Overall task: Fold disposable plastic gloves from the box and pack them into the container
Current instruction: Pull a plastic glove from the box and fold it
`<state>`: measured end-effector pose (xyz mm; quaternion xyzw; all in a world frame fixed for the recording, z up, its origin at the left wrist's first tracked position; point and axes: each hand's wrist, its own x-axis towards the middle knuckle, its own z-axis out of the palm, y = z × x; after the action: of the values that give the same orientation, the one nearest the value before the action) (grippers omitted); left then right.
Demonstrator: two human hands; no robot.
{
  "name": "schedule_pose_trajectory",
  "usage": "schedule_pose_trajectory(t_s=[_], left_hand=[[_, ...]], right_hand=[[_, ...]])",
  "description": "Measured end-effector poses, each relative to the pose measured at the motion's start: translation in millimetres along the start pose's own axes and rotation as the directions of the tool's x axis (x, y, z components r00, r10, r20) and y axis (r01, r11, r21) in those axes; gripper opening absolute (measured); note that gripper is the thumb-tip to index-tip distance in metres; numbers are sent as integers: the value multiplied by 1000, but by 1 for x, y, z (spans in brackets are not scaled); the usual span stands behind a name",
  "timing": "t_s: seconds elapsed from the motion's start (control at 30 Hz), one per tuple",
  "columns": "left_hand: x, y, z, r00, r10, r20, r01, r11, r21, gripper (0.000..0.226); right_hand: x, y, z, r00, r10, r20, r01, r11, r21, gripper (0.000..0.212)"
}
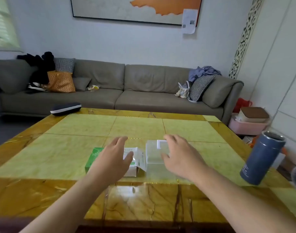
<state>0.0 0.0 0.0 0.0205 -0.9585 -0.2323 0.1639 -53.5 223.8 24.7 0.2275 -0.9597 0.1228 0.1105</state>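
Left hand [114,155], fingers spread and holding nothing, hides most of the green glove box [93,158] — right hand [179,155], likewise spread, covers part of the clear container [154,153].

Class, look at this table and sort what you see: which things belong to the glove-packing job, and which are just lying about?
Belongs to the job:
green glove box, under the left hand
clear container, under the right hand

Just lying about:
blue flask at the table's right edge
dark glasses case at the far left corner

A home living room: grey sofa [120,91], cushions, framed painting [135,9].
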Motion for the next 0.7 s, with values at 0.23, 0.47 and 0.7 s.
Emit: schedule_pose_trajectory(t_s=[0.23, 0.47, 0.7], left_hand=[[22, 7, 49, 962, 31, 270, -6, 996, -92, 120], [59, -2, 82, 948, 70, 311, -36, 993, -115, 136], [75, -20, 95, 941, 75, 330, -3, 977, -213, 147]], right_hand=[[-10, 25, 38, 992, -108, 59, 120, 953, -277, 51], [0, 50, 54, 964, -265, -3, 247, 904, -349, 43], [7, 53, 58, 942, -335, -29, 265, 795, -546, 39]])
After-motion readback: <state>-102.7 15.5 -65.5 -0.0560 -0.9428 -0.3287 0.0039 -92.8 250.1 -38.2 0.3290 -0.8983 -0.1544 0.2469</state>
